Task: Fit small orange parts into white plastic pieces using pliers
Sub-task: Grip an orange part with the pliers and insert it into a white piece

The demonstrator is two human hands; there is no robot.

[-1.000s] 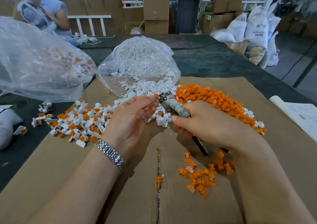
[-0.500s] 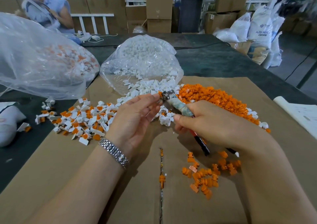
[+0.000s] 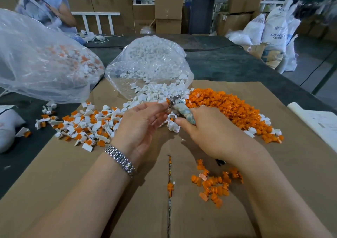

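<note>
Just in front of the bag of white pieces (image 3: 149, 64), we should squeeze the pliers (image 3: 179, 108) gently in the gripping right hand (image 3: 209, 130) while the left hand (image 3: 142, 126) pinches the orange part (image 3: 167, 101) steady.

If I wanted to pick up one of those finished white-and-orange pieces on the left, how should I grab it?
Pinch a finished piece across its flat white sides, coming from above. The one at the pile's near edge lies apart on the cardboard, leaving finger room on both sides.

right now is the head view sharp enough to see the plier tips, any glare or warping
Head view: pliers tips small and soft, detail unclear; glare on the clear bags; wide-angle warping bends the cardboard edges; soft shadows under the left hand and right hand.
</note>
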